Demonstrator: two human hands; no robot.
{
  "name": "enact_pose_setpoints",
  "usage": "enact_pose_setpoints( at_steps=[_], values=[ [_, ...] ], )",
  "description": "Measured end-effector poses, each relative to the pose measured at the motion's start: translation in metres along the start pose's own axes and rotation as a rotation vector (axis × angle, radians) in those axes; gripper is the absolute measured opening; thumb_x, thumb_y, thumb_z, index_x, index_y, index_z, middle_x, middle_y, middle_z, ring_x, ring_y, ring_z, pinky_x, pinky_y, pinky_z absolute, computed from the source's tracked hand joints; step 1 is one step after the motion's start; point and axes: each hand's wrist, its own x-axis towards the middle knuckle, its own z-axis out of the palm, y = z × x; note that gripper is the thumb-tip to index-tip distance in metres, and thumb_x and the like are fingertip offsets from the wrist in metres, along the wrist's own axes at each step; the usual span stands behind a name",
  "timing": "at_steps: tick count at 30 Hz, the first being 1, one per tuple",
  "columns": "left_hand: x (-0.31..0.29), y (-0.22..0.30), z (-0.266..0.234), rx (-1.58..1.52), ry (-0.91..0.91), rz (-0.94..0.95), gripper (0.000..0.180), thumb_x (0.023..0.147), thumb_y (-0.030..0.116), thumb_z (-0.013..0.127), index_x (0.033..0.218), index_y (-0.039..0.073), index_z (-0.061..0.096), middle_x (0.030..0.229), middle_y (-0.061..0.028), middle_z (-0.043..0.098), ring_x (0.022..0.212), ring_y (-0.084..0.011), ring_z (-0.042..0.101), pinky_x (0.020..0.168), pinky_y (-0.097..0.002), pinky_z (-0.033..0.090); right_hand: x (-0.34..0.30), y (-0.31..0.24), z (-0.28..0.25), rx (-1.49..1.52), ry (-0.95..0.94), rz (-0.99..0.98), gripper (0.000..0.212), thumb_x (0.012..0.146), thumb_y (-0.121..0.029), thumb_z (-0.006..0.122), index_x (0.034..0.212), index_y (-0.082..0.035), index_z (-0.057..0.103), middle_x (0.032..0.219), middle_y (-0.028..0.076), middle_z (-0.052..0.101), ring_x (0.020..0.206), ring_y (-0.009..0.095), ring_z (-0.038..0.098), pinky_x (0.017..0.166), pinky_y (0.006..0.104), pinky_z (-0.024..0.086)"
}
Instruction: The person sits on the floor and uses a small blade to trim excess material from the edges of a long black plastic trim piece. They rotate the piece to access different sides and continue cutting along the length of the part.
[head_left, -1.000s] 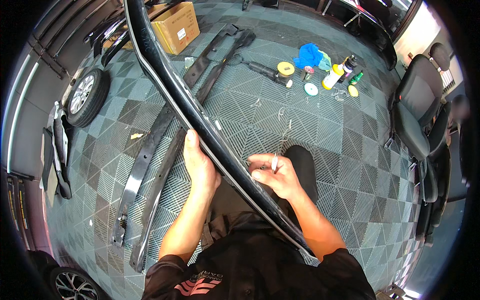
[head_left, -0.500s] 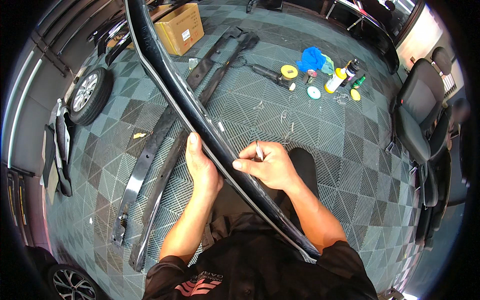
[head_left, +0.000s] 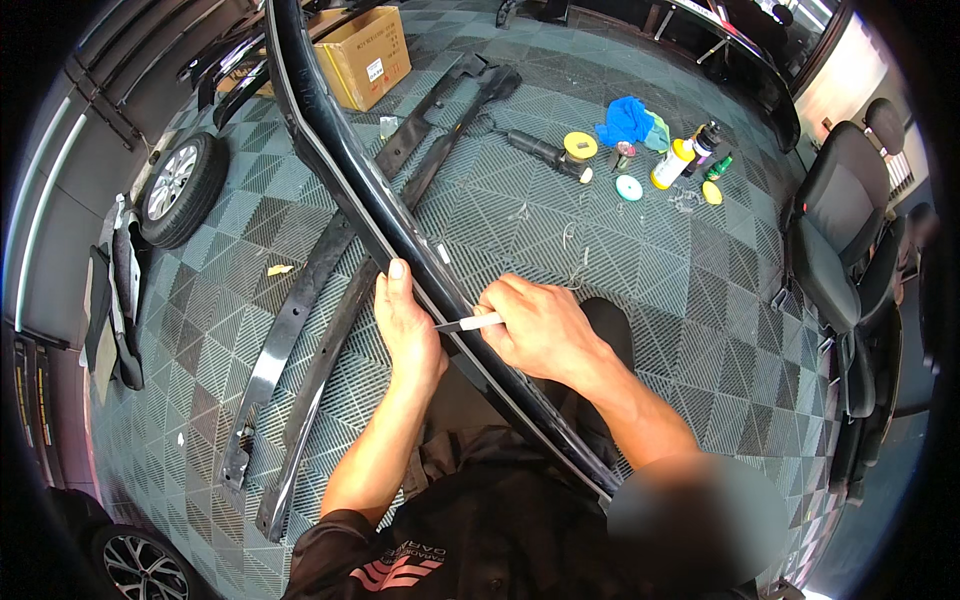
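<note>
- A long black trim strip [head_left: 418, 258] is running diagonally across the frame, from the top edge left of centre down to the lower middle, in front of the person's dark shirt.
- The left hand [head_left: 408, 325] is gripping the strip's left edge near the centre of the frame; its thumb is pointing up along that edge, while its fingers are mostly hiding behind the strip.
- The right hand [head_left: 538, 325], right of centre, is closing its fingers around a slim tool with a white handle [head_left: 482, 321].
- The tool's thin dark tip is pointing left across the strip toward the left hand; whether it is touching the strip, I cannot tell.
- Two long dark pieces [head_left: 290, 315] are lying on the checkered floor [head_left: 690, 290], stretching from the upper middle to the lower left.
- A cardboard box [head_left: 360, 58] is standing at upper left, and a wheel [head_left: 185, 190] is lying further left.
- At upper right, a blue cloth [head_left: 627, 121] is lying near a yellow-and-white bottle [head_left: 672, 165], with a polisher [head_left: 540, 150] resting to their left.
- A dark seat [head_left: 835, 220] is standing at the right edge.
</note>
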Motion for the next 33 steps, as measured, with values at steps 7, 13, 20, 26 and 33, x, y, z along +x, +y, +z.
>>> enact_pose_setpoints(
  at_steps=[7,13,20,26,33],
  values=[
    [-0.001,0.003,0.002,0.002,0.022,-0.024,0.047,0.102,0.054,0.049,0.101,0.008,0.060,0.075,-0.0013,0.059,0.059,-0.0119,0.058,0.050,-0.0272,0.051,-0.003,0.036,0.018,0.470,0.220,0.202,0.027,0.095,-0.015,0.065,0.074,-0.002,0.054,0.065,0.007,0.055,0.059,0.018,0.054,0.056,0.0333,0.044],
    [0.004,0.000,-0.008,-0.213,-0.083,-0.174,0.059,0.096,0.069,0.042,0.094,0.012,0.059,0.066,-0.0013,0.057,0.053,-0.0168,0.059,0.045,-0.0318,0.051,-0.028,0.055,0.045,1.103,0.119,0.371,0.030,0.100,-0.025,0.066,0.077,-0.008,0.059,0.063,-0.003,0.057,0.050,0.004,0.044,0.046,0.0223,0.035],
    [0.004,-0.002,0.001,-0.229,-0.146,-0.212,0.062,0.095,0.071,0.042,0.077,0.013,0.054,0.057,-0.0012,0.049,0.047,-0.0171,0.052,0.043,-0.0319,0.045,-0.046,0.059,0.076,1.383,0.097,0.425,0.026,0.101,-0.027,0.063,0.091,-0.003,0.065,0.071,0.003,0.064,0.046,0.004,0.043,0.042,0.0216,0.032],
    [0.006,0.004,0.007,-0.240,-0.208,-0.247,0.063,0.095,0.071,0.040,0.078,0.012,0.054,0.058,-0.0038,0.052,0.049,-0.0186,0.052,0.045,-0.0332,0.046,-0.058,0.049,0.094,1.546,0.038,0.361,0.051,0.096,-0.038,0.067,0.125,0.004,0.060,0.093,0.004,0.069,0.075,0.008,0.062,0.066,0.0232,0.050],
    [0.019,-0.007,-0.011,-0.130,-0.256,-0.321,0.062,0.098,0.059,0.049,0.129,0.006,0.056,0.093,-0.0114,0.064,0.081,-0.0223,0.064,0.071,-0.0359,0.054,-0.059,0.044,0.091,1.483,-0.027,0.262,0.081,0.084,-0.046,0.078,0.138,0.007,0.051,0.107,0.016,0.072,0.092,0.015,0.069,0.079,0.0260,0.054]
  ],
)
